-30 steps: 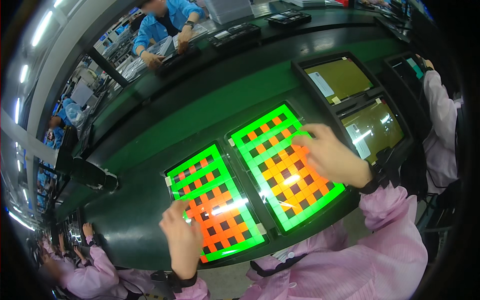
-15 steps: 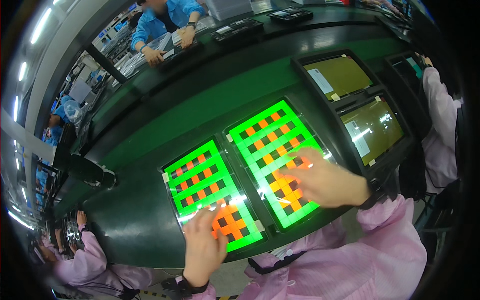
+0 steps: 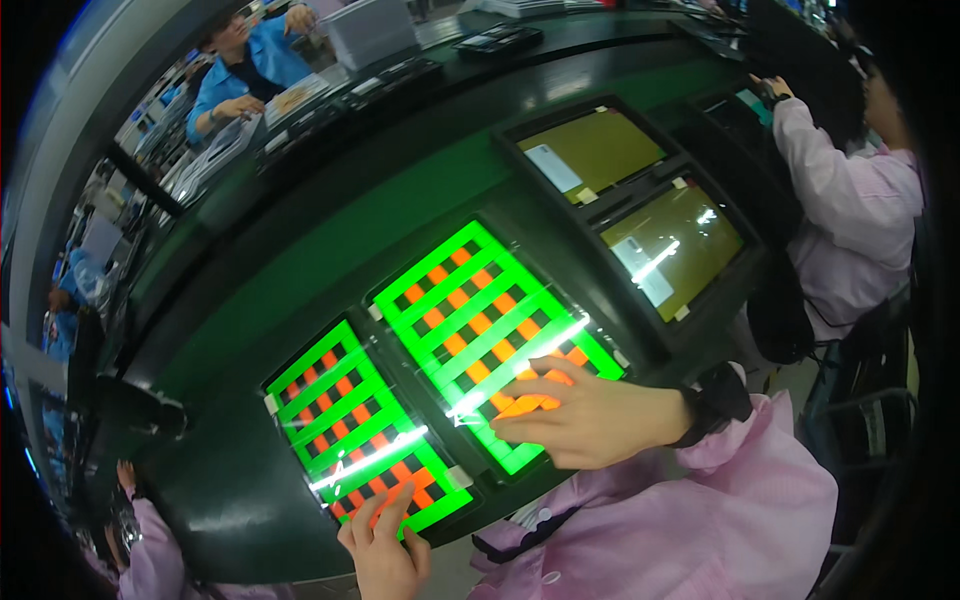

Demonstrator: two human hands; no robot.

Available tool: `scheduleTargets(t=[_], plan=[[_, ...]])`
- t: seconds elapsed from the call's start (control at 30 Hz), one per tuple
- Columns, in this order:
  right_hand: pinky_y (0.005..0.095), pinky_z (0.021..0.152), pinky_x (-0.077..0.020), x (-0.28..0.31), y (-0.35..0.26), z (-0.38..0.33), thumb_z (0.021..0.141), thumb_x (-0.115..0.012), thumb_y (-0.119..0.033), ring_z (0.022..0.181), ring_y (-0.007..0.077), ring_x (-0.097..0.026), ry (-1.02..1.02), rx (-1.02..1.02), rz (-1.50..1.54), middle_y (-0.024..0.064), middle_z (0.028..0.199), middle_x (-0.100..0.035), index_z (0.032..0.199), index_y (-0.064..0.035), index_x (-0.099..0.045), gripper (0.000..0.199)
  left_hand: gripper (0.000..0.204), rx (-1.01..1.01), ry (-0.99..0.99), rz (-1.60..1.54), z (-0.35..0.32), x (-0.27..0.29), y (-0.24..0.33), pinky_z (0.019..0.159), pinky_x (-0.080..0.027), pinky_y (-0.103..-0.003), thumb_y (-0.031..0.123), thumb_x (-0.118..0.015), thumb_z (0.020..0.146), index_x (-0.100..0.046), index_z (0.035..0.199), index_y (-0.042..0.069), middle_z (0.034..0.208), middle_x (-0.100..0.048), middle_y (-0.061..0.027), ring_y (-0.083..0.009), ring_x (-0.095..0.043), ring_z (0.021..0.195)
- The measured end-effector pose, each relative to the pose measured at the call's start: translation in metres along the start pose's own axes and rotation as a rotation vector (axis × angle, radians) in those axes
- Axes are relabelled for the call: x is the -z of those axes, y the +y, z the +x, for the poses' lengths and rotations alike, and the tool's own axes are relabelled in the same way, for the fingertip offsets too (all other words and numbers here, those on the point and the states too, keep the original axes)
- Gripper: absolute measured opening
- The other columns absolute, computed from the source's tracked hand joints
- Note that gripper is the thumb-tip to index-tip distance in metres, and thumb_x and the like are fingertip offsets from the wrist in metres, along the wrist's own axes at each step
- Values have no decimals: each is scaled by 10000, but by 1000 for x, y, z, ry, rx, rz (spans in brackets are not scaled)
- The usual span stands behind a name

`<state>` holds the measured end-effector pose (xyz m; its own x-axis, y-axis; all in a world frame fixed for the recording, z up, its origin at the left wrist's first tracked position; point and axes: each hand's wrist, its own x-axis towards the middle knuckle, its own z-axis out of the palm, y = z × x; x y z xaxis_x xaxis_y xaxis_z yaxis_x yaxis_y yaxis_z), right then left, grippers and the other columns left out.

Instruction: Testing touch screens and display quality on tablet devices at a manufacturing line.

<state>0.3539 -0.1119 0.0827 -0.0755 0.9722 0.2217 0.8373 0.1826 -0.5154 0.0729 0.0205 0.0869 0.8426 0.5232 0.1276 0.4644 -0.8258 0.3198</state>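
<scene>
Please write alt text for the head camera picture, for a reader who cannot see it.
A person's right hand lies flat on the right lit screen, and the left hand's fingers touch the left lit screen; both show green and orange grids. Two yellowish screens sit beyond, on a dark green bench.

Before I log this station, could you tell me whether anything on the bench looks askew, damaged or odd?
Nothing stands out. Both lit grid screens, the left screen and the right screen, sit flat in their recesses, uncracked. The left hand and right hand rest on their near edges.
</scene>
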Motion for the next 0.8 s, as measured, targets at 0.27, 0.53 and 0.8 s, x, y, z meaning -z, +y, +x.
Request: scheduleTargets(t=[0.27,0.53,0.8], plan=[[511,1060,-273,37,22,-44,721,-535,-29,1145,310,-454,113,-314,-184,121,1057,-561,1092,-67,-575,376,454,201,108,209,-34,17,-43,946,-305,-430,23,-541,716,-521,1169,13,1133,-544,-139,-332,-450,1103],[439,969,-373,40,31,26,774,-497,-10,1128,347,-452,217,-132,-103,192,1135,-497,1113,-20,-550,344,456,38,220,37,87,15,-99,948,-312,-394,-25,-500,749,-469,1203,8,1152,-539,-133,-299,-458,1119],[426,962,-388,34,52,86,814,-475,-37,1159,361,-435,47,-113,-40,187,1167,-499,1171,-22,-497,359,501,111,-265,13,-18,57,-18,887,-343,-404,43,-582,706,-505,1201,28,1112,-534,-130,-296,-479,1063]])
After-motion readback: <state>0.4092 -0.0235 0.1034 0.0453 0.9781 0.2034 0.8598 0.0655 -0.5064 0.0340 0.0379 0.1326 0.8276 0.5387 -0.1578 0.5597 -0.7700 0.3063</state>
